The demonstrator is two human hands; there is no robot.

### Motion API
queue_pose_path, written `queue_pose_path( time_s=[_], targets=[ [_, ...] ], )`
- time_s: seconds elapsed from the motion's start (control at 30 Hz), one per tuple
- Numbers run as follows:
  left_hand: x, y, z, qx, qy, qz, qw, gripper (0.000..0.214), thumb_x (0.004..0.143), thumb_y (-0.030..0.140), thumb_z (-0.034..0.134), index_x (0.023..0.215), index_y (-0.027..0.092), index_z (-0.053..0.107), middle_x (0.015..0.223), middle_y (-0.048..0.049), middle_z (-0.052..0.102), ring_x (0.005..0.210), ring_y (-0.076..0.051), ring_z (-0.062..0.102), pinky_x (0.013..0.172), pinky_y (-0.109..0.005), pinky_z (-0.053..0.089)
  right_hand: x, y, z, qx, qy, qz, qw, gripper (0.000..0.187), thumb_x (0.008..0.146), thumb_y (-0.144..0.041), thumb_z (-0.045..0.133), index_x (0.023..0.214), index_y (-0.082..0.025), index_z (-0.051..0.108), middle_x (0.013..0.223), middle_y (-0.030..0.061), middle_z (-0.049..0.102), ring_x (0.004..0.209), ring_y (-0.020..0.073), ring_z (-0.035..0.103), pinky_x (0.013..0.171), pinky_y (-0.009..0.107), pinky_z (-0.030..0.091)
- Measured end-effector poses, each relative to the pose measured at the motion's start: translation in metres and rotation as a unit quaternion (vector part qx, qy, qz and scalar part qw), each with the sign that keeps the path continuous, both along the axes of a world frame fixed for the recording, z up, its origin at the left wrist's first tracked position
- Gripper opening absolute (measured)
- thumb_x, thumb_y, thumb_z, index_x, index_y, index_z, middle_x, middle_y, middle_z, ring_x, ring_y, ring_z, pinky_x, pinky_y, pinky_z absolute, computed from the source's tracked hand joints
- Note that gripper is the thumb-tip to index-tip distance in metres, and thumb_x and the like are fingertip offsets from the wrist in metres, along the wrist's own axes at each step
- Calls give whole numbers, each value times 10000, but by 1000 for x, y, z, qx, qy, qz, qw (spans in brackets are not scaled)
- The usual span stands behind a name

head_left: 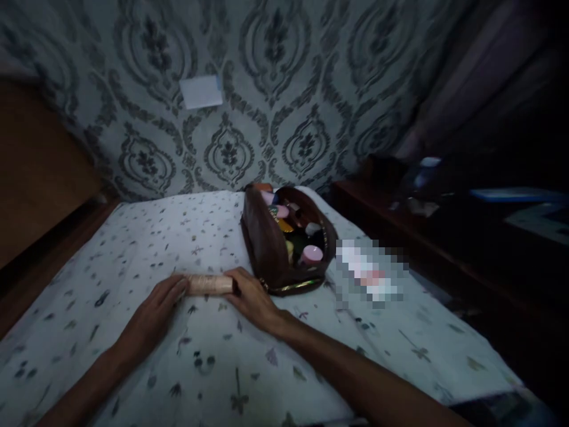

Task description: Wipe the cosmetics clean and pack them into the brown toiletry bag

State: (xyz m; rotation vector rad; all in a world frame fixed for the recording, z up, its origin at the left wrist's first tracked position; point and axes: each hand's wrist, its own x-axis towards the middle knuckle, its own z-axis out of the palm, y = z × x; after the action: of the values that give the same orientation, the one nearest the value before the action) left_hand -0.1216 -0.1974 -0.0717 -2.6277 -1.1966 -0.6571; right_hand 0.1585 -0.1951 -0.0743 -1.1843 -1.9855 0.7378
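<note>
A beige cosmetic tube [208, 284] with faint lettering lies level between my two hands, just above or on the patterned sheet. My left hand [169, 293] is closed on its left end. At the other end, the fingers of my right hand [249, 295] wrap round a dark part that looks like a cap. Right behind my right hand stands an unzipped brown makeup bag [265, 243]. Inside the bag are several items, among them a round pink-lidded container [312, 254], a yellow item [284, 225] and pink tubes [280, 211].
A white sheet [178, 237] with small plant prints covers the bed. Right of the bag lies a pixelated item [367, 273]. Patterned wallpaper with a white switch plate [201, 92] rises behind. A dark wooden table [377, 207] with objects stands at right, a brown wooden panel [40, 172] at left.
</note>
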Motion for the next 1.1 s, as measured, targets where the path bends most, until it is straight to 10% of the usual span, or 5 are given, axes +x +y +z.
queue_pose_path(
  time_s=[0.23,0.47,0.9,1.1],
  targets=[
    [44,-2,36,-43,-119,-49,991,440,972,125,361,1397,213,433,1291,-121,588,1201,-201,572,982,-363,520,-1,4,-1,21,24,-1,999,342,762,-73,688,1068,-191,590,1016,33,571,900,171,577,814,311,476],
    [103,6,10,9,16,-93,995,396,992,169,380,1386,132,398,1282,-162,618,1192,-246,578,1064,-522,405,-2,4,-1,30,37,-2,999,291,727,-3,615,953,-180,567,967,33,578,924,185,577,825,310,464],
    [-17,39,4,-103,11,45,994,404,1001,278,276,1306,126,494,1277,-145,638,1189,-253,593,1039,-470,464,1,1,5,35,14,0,999,259,797,-162,669,1045,-200,603,991,42,602,877,183,599,779,312,480],
    [-12,32,2,-95,-8,53,994,425,1014,290,259,1366,142,446,1350,-141,600,1255,-250,560,1094,-498,428,1,0,4,32,21,-6,999,440,784,-158,685,1201,-193,547,1072,62,636,943,193,613,822,323,483]
  ],
)
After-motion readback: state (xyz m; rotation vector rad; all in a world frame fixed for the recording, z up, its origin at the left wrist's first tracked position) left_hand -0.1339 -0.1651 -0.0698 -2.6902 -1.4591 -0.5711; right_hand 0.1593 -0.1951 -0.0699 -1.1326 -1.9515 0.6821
